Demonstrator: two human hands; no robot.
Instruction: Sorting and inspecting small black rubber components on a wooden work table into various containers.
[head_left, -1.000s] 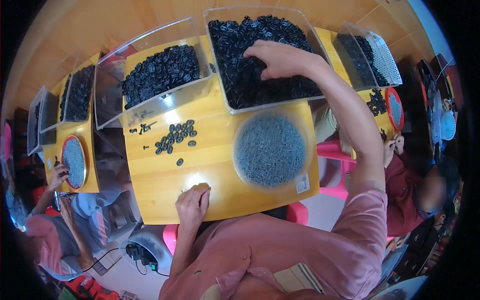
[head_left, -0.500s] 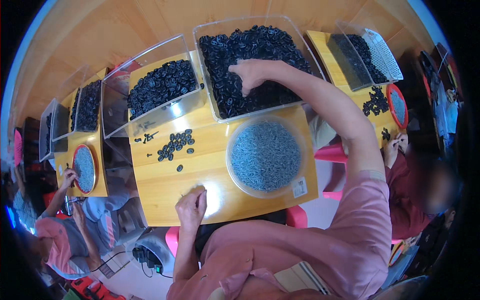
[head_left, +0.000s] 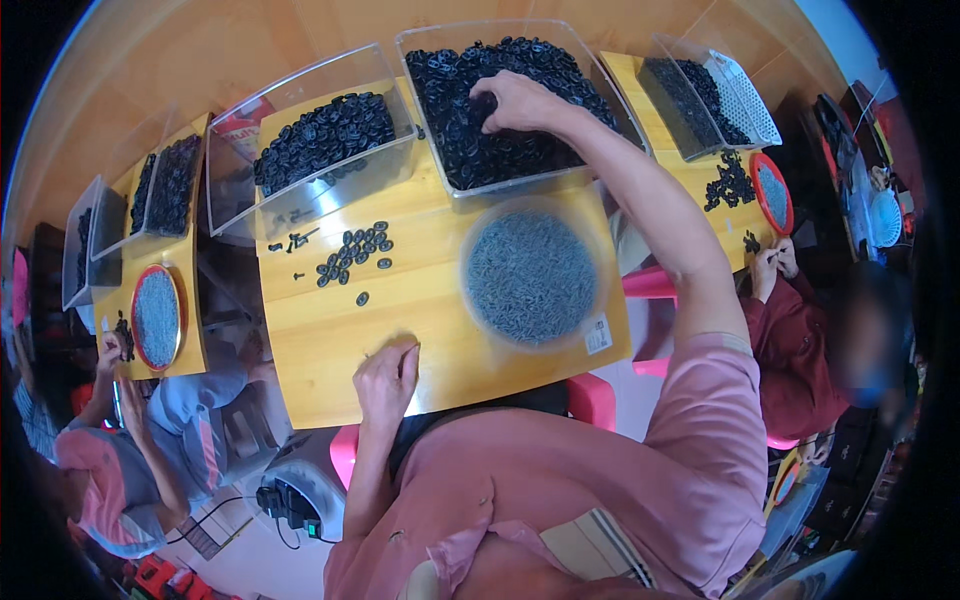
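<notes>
My right hand (head_left: 515, 100) reaches far forward into a clear plastic bin (head_left: 600, 95) heaped with small black ring parts (head_left: 470, 150), fingers curled down among them. My left hand (head_left: 388, 378) rests near the front edge of the yellow wooden table (head_left: 420, 300), fingers loosely bent with nothing visible in them. A round clear dish (head_left: 590, 330) of small grey pieces (head_left: 530, 275) lies between the two hands. A small cluster of black rings (head_left: 355, 250) lies loose on the tabletop, ahead of the left hand.
A second clear bin (head_left: 235, 190) of black parts stands at the back left. Other people sit at yellow tables on both sides, a red-rimmed dish (head_left: 157, 318) left, another (head_left: 772, 195) right. A pink stool (head_left: 592, 398) and a black power strip (head_left: 285, 503) lie below.
My right hand has shifted within the bin of black rings, a little to the left. The left hand stays at the table's front edge.
</notes>
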